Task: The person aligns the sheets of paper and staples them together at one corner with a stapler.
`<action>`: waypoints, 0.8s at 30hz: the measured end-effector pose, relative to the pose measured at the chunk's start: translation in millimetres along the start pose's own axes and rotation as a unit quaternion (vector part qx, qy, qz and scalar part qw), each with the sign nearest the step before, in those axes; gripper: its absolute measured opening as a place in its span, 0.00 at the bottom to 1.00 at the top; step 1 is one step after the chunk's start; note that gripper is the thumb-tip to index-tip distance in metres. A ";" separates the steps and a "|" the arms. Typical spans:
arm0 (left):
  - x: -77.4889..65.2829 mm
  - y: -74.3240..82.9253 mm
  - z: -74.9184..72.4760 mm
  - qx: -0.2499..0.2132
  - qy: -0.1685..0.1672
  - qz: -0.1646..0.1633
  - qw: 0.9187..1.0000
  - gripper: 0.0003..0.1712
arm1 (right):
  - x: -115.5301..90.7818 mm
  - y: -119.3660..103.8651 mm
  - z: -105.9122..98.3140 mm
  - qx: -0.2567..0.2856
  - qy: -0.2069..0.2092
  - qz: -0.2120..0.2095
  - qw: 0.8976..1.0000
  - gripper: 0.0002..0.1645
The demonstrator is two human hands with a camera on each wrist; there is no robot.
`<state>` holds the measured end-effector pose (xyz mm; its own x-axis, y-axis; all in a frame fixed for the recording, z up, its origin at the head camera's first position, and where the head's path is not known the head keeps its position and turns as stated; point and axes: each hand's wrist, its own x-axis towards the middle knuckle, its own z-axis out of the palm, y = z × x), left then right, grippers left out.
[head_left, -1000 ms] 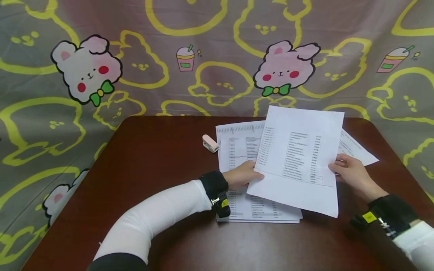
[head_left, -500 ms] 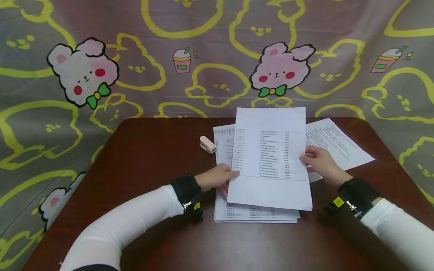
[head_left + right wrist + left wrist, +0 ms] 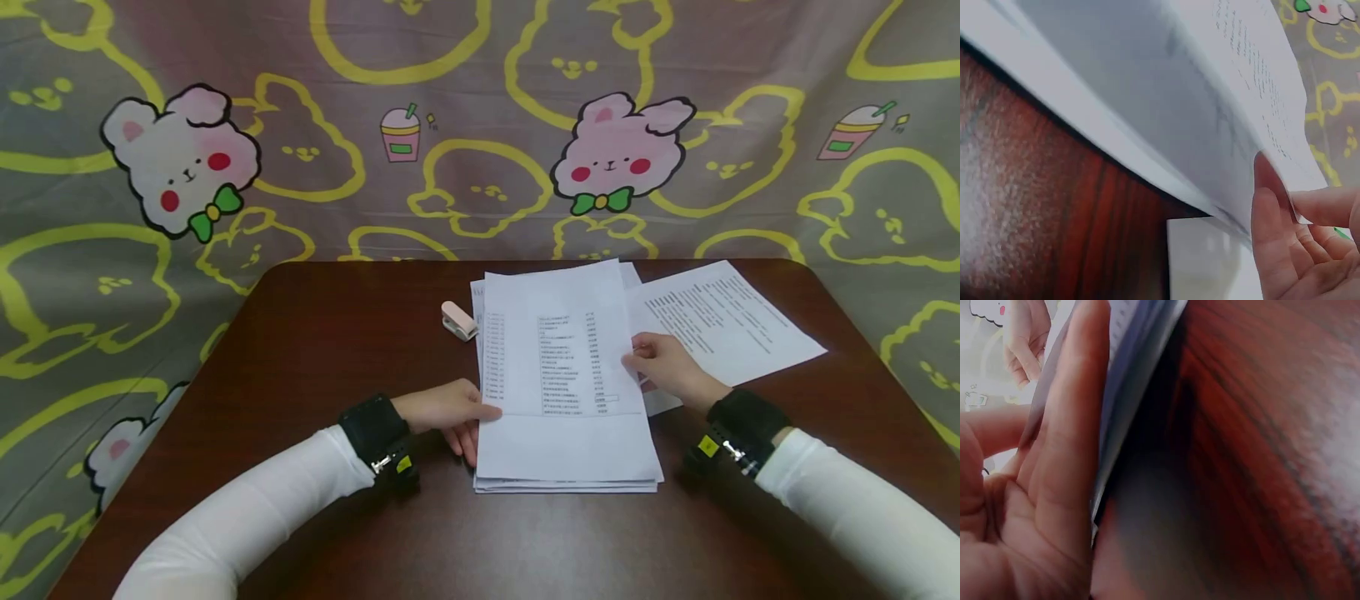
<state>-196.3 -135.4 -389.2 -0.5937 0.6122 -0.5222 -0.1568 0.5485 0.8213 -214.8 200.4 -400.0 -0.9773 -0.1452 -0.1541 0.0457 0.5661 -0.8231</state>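
A printed sheet of paper (image 3: pixel 562 450) lies over a stack of printed sheets (image 3: pixel 495 485), nearly lined up with it. My left hand (image 3: pixel 442 410) pinches its left edge, thumb on top and fingers beneath. At the opposite edge, my right hand (image 3: pixel 675 367) pinches the sheet between thumb and fingers. In the right wrist view the sheet (image 3: pixel 1210 94) bows up above the stack, and the right hand (image 3: pixel 1310 244) holds its edge. The left wrist view shows the left hand's fingers (image 3: pixel 1072 425) extended along the paper's underside.
A pink and white stapler (image 3: pixel 459 322) lies left of the stack. To the right, another printed sheet (image 3: pixel 720 325) rests at an angle, partly under the stack's side. All of it is on a dark red-brown table (image 3: pixel 360 333), with a cartoon-print curtain (image 3: pixel 480 125) behind.
Both hands have carried the sheet left and lowered it over the stack, uncovering more of the angled sheet at right. The stapler and the stack have stayed in place.
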 end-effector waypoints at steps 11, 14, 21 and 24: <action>-0.4 -4.5 1.7 0.041 -0.010 -0.020 0.999 0.21 | 12.1 1.2 10.6 -0.053 -0.014 0.038 0.998 0.20; 1.1 -5.4 2.5 0.051 -0.010 -0.023 0.998 0.22 | 11.6 -0.7 11.1 -0.071 -0.008 0.040 0.997 0.20; 4.2 -6.6 3.1 0.071 -0.015 -0.016 0.997 0.24 | 8.0 -3.1 11.3 -0.118 0.001 0.044 0.992 0.18; 4.9 -6.3 2.6 0.079 -0.014 -0.016 0.997 0.24 | 7.4 -2.8 10.2 -0.126 -0.002 0.044 0.991 0.17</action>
<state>-196.2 -134.4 -397.6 -0.5676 0.6072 -0.5559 -0.0473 0.6501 0.7584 -220.1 189.5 -404.4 -0.9709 -0.0900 -0.2219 0.0766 0.7614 -0.6438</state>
